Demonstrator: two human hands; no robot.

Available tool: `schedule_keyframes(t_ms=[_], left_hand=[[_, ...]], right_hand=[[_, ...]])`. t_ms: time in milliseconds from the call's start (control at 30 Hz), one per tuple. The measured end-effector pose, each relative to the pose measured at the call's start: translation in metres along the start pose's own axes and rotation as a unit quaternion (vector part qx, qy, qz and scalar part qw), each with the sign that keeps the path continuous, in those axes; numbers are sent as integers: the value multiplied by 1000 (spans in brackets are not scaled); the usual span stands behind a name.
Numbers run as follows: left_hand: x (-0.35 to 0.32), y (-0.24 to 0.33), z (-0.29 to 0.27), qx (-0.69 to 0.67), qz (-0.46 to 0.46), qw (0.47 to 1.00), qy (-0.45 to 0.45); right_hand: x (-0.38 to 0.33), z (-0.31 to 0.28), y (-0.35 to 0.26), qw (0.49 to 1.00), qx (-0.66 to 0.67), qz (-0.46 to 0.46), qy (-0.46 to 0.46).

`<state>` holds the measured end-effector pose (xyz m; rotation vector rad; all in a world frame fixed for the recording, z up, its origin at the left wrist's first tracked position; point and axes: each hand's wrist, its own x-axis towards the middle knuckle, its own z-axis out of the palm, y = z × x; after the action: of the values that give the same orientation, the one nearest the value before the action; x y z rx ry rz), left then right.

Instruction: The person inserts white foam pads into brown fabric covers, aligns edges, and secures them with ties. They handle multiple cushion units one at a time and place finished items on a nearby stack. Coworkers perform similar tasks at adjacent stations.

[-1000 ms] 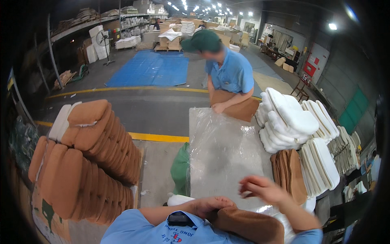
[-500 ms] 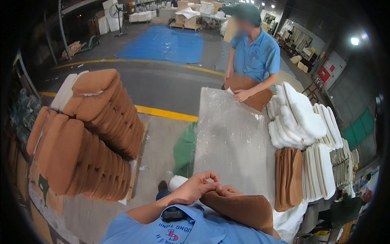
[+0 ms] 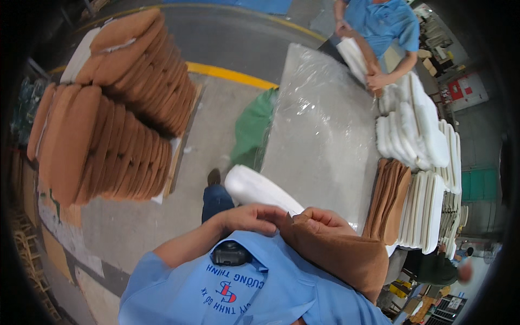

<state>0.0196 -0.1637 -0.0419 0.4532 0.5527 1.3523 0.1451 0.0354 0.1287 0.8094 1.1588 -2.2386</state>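
Note:
A brown fabric cushion cover (image 3: 346,249) lies against my chest, stretching from my hands to the right. My right hand (image 3: 327,219) is closed on its near-end edge, thumb and fingers pinching the fabric. My left hand (image 3: 249,218) meets the same end from the left, its fingertips at the cover's edge; part of its grip is hidden. Just beyond my hands a white cushion pad (image 3: 260,187) slants over the near-left corner of the plastic-wrapped table (image 3: 325,135).
Across the table a co-worker (image 3: 382,24) handles a brown cover with a white pad (image 3: 353,57). Stacked brown cushions (image 3: 116,146) stand left. On the right edge are fluffy white pads (image 3: 409,130), folded brown covers (image 3: 387,200) and white pads (image 3: 422,211). A green sack (image 3: 252,130) hangs beside the table.
My view has tilted down. My hands have moved slightly apart at the cover's end, and more of the white pad shows. The co-worker has lifted the brown cover, showing a white pad.

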Motion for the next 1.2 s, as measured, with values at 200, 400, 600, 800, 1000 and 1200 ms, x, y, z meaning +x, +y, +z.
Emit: schedule_keyframes(t_ms=[200,400,600,800,1000,1200], left_hand=[[-13,-7,1,-64,5,998,10],[-28,-31,5,-33,119,978,167],[-23,-61,1,-200,236,883,353],[-12,-77,-18,-123,275,784,543],[6,-83,-69,-92,287,705,643],[8,-67,-80,-142,408,753,497]], right_hand=[[33,-8,6,999,-34,32,-2],[102,-18,3,964,-261,37,-42],[168,-8,-2,892,-450,-11,-39],[211,5,17,895,-434,-72,-74],[273,-10,16,956,-232,67,-164],[321,-23,17,940,-280,45,-191]])
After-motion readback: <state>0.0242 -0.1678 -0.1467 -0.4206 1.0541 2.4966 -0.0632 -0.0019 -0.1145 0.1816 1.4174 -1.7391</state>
